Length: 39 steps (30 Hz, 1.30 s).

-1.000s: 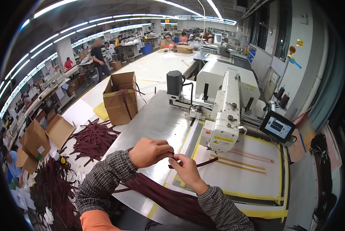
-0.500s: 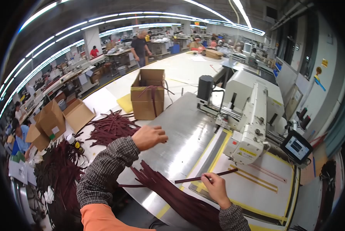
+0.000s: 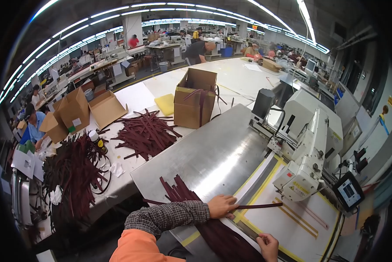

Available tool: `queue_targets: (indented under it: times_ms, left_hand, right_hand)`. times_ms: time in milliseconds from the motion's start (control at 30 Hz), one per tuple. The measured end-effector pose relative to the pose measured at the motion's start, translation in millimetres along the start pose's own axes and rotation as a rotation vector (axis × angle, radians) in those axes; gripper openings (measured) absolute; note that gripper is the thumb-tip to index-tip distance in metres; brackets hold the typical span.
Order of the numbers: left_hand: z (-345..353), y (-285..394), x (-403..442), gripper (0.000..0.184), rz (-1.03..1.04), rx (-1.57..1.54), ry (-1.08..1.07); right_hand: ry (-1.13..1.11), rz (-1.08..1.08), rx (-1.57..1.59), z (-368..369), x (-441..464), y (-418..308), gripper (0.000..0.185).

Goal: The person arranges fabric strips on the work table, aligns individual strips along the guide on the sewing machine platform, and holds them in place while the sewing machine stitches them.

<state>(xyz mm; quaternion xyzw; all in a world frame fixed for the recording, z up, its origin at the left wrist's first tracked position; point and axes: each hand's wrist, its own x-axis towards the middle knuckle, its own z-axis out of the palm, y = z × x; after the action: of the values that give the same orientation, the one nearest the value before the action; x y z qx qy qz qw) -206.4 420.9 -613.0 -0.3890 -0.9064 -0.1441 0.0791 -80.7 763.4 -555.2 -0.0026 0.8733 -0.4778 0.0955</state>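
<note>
My left hand (image 3: 222, 206) is closed on the near end of a dark maroon strap (image 3: 259, 205), whose other end lies over the framed white sheet under the sewing machine head. Below and to the right, my right hand (image 3: 268, 244) has thumb and fingers pinched together by the frame's front edge; I cannot make out anything between them. A bundle of maroon straps (image 3: 226, 238) runs between my hands and under my left wrist, across the metal table (image 3: 196, 144). Two yellow-brown strips (image 3: 297, 221) lie on the sheet.
The sewing machine head (image 3: 298, 181) overhangs the frame, with a control screen (image 3: 348, 191) to its right. A cardboard box (image 3: 195, 100) and a loose heap of straps (image 3: 145, 133) stand behind. Darker straps (image 3: 80, 174) hang at the left. Other people work farther off.
My left hand has moved right and down from above the metal table to the strap. My right hand has let go of the strap and come down nearer. The view has turned left.
</note>
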Motion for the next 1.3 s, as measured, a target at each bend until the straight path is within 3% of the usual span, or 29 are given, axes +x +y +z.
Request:
queue_targets:
  times_ms: [133,200,267,333,467,533,633,733,867,933,1133,1300]
  left_hand:
    - [16.8,1.4,12.0,0.040,-0.091,0.055,0.008]
    - [8.1,-0.6,16.1,0.035,-0.122,0.024,0.042]
    - [0.6,-5.9,24.9,0.032,-0.236,-0.072,-0.053]
    - [-15.6,-26.4,26.3,0.026,-0.216,-0.171,-0.033]
    - [-41.2,-88.7,30.2,0.019,-0.469,-0.091,0.000]
    - [-58.0,-104.2,34.1,0.015,-0.489,-0.098,-0.023]
    - [-38.9,-115.6,33.6,0.015,-0.406,0.070,0.062]
    - [-27.3,-79.4,30.9,0.019,-0.256,0.106,0.220]
    - [-44.0,2.1,12.6,0.021,-0.075,-0.480,-0.228]
    - [-34.7,33.1,-2.2,0.025,0.032,-0.418,-0.387]
    - [-20.7,62.4,-9.7,0.034,0.101,-0.370,-0.278]
    - [-21.1,65.2,3.6,0.029,0.013,-0.436,-0.408]
  right_hand:
    - [0.033,-0.030,-0.056,-4.9,-21.6,4.8,0.030]
    - [0.174,-0.087,-0.030,10.5,-21.3,48.4,0.023]
    - [0.164,-0.030,-0.103,8.2,-27.4,25.0,0.023]
    - [0.137,-0.041,-0.162,6.9,-29.1,8.6,0.020]
    - [0.148,-0.192,-0.235,10.6,-27.3,9.1,0.022]
    - [0.101,-0.158,-0.263,14.1,-25.4,5.6,0.024]
    - [0.109,-0.267,-0.288,25.9,-16.7,6.9,0.023]
    - [0.063,-0.320,-0.388,33.9,-8.2,5.2,0.021]
    - [0.017,-0.339,-0.395,34.1,-5.0,-0.9,0.017]
    - [-0.005,-0.350,-0.373,32.6,-5.2,-1.2,0.016]
    - [0.008,-0.395,-0.577,36.0,-14.3,-14.3,0.022]
    - [0.030,-0.400,-0.528,36.8,-17.0,-10.1,0.029]
